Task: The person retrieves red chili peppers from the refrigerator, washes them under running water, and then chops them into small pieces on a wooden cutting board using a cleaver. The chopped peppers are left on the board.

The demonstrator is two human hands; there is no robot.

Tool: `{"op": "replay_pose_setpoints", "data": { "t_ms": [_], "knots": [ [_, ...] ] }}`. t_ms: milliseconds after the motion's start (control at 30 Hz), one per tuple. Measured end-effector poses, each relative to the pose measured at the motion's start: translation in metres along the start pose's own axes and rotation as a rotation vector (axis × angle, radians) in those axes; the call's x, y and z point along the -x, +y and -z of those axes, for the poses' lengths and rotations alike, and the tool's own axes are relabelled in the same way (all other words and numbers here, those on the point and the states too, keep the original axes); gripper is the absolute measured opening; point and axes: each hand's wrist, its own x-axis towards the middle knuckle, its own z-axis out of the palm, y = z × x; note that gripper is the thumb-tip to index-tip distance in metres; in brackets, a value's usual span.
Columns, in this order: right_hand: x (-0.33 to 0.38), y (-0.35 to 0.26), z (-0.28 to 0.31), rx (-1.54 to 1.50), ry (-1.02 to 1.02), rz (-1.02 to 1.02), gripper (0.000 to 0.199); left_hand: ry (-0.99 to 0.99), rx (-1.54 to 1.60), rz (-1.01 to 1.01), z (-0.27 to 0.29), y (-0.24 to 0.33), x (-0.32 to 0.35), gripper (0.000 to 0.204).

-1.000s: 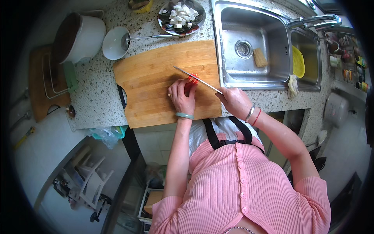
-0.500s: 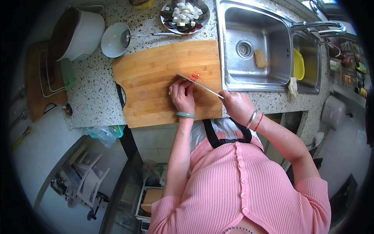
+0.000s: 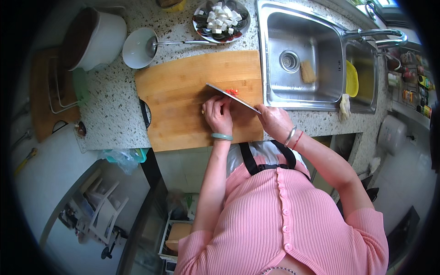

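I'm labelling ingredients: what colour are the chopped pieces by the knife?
The chopped pieces are mostly red, best seen in the head view.

The knife (image 3: 240, 102) lies between the left hand (image 3: 217, 114) and the chopped pieces (image 3: 233, 92) on the cutting board (image 3: 178, 82); beyond sits a plate (image 3: 246, 26), forward-left a bowl (image 3: 134, 49); the sink (image 3: 284, 87) lies ahead-right of the right hand (image 3: 276, 123).

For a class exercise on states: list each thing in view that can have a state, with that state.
Cutting board, lying flat
Knife, gripped, slanting
Right hand, closed on the knife
Left hand, curled beside the knife; contents hidden
Red pieces, chopped small
White cubes, cut, heaped
Ladle, resting in the white bowl
Sponge, lying in the sink
Cloth, bunched
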Motion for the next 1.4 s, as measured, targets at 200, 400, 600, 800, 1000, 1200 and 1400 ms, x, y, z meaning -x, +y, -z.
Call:
{"op": "replay_pose_setpoints", "data": {
  "t_ms": [200,400,600,800,1000,1200,1400],
  "knots": [
    [0.010,-0.014,0.027,0.035,-0.128,-0.070,0.014,0.040,0.004,-0.021,-0.002,0.000,0.001,0.018],
    [0.005,-0.018,0.014,0.097,-0.122,-0.069,0.010,0.022,-0.028,-0.046,-0.002,-0.003,0.002,0.017],
    [-0.002,-0.003,-0.008,0.023,0.005,-0.020,0.012,-0.005,-0.026,-0.024,0.000,0.001,0.000,0.015],
    [0.002,-0.011,0.024,0.000,-0.127,-0.038,0.019,0.022,-0.001,-0.033,-0.001,0.000,-0.001,0.015],
    [0.000,-0.016,0.018,0.050,-0.135,-0.082,0.011,-0.004,-0.026,-0.031,-0.001,0.003,-0.001,0.016],
    [-0.003,-0.011,-0.006,0.032,-0.027,-0.035,0.009,-0.017,-0.028,-0.025,0.002,-0.003,0.002,0.015],
    [-0.002,-0.009,0.016,-0.029,-0.064,-0.026,0.021,0.018,-0.001,-0.039,-0.001,0.003,-0.002,0.014]
  ]
}}
